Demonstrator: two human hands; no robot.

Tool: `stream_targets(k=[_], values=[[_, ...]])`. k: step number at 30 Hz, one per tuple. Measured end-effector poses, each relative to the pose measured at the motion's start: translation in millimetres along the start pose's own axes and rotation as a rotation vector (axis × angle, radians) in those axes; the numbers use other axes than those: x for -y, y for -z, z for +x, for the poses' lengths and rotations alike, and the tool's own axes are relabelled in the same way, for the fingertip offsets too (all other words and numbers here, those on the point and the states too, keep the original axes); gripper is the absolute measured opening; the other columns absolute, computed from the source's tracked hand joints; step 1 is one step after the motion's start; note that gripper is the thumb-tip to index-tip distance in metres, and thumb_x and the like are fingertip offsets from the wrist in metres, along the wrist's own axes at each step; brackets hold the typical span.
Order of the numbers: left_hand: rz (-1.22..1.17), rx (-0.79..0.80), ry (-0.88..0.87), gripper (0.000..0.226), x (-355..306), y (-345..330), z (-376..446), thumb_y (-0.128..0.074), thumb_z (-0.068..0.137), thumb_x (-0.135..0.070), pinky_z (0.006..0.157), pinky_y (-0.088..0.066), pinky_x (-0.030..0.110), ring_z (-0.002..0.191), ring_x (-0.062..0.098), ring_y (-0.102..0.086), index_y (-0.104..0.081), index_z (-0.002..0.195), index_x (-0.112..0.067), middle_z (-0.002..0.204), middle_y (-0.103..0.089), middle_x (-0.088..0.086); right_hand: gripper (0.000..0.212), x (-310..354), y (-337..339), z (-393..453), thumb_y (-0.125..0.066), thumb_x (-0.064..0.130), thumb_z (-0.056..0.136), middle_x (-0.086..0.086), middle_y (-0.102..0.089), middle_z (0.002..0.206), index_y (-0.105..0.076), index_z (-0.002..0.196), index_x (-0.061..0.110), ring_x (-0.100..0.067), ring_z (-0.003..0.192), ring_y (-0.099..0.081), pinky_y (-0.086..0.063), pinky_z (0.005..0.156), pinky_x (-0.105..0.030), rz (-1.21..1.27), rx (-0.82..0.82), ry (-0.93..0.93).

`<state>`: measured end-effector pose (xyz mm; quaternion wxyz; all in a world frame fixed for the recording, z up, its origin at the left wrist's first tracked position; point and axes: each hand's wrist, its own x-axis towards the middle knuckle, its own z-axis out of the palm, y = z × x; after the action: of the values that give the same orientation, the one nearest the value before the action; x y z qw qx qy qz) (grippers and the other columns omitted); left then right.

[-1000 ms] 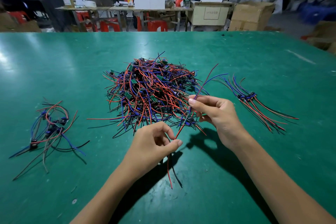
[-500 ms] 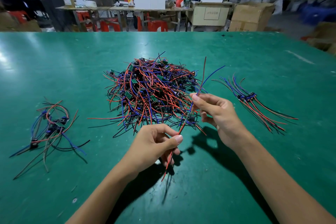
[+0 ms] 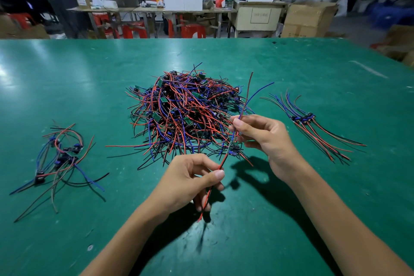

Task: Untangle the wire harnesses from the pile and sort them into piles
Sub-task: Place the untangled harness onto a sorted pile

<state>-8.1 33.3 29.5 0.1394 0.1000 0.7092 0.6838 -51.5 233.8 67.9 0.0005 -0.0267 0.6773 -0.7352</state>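
A big tangled pile of red, blue and black wire harnesses [image 3: 183,114] lies mid-table. I hold one harness [image 3: 234,148] stretched between both hands just in front of it. My left hand [image 3: 190,182] pinches its red and black wires at the near end. My right hand [image 3: 266,139] pinches its red and blue wires, whose free ends stick up past my fingers. A loose small pile [image 3: 60,154] lies at the left. A neat aligned pile [image 3: 307,119] lies at the right.
The green table [image 3: 291,69] reaches to a far edge at the top. Behind it stand work tables, red stools, cardboard boxes and several seated people.
The held harness has turned more upright; its upper wire ends swung from pointing right to pointing up. My left hand slid along the lower wires, so less wire hangs below it.
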Motion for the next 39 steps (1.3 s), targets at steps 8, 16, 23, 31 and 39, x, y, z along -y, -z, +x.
stream_targets(k=[8,16,23,31,39], values=[[0.04,0.105,-0.028,0.015,-4.1,1.6,-3.1,-0.075,0.085,-0.024,0.037,-0.043,0.02,0.041,0.022,-0.063,-0.068,0.089,-0.012,0.079,-0.076,0.017,0.031,1.7,1.7,-0.5,-0.08,0.04,0.071,0.001,-0.078,0.089,-0.081,0.1,0.031,-0.003,0.061,-0.065,-0.05,0.057,-0.012,0.064,0.111,-0.133],[0.02,0.117,-0.026,0.019,-6.7,-0.8,-4.8,-0.07,0.091,-0.035,0.053,-0.053,0.02,0.079,0.025,-0.076,-0.077,0.098,-0.018,0.094,-0.079,0.011,0.029,-4.2,0.5,-1.1,-0.081,0.036,0.072,0.003,-0.075,0.085,-0.082,0.099,0.026,-0.003,0.071,-0.063,-0.049,0.063,-0.011,0.055,0.19,-0.14],[-0.077,-0.083,-0.065,0.022,-8.1,-1.0,-2.7,-0.069,0.087,-0.031,0.064,-0.058,0.022,0.082,0.028,-0.077,-0.076,0.094,-0.011,0.089,-0.079,0.011,0.028,-19.0,-18.9,-8.7,-0.084,0.034,0.071,-0.002,-0.077,0.079,-0.078,0.093,0.018,-0.003,0.066,-0.066,-0.048,0.058,-0.013,-0.052,0.221,-0.058],[-0.122,-0.104,-0.036,0.021,-6.6,-3.1,-2.3,-0.075,0.085,-0.023,0.062,-0.058,0.023,0.076,0.028,-0.077,-0.073,0.096,-0.006,0.088,-0.078,0.015,0.011,-20.5,-21.7,-10.5,-0.084,0.035,0.077,0.001,-0.076,0.077,-0.079,0.083,0.027,-0.004,0.067,-0.064,-0.048,0.059,-0.014,-0.113,0.2,0.008],[-0.158,-0.13,-0.008,0.016,-6.8,-0.6,-0.5,-0.075,0.085,-0.025,0.059,-0.056,0.022,0.075,0.032,-0.076,-0.073,0.093,-0.011,0.087,-0.076,0.012,0.006,-22.5,-20.8,-7.8,-0.082,0.028,0.083,-0.004,-0.078,0.08,-0.078,0.087,0.027,-0.005,0.064,-0.065,-0.047,0.058,-0.014,-0.091,0.151,0.03]])
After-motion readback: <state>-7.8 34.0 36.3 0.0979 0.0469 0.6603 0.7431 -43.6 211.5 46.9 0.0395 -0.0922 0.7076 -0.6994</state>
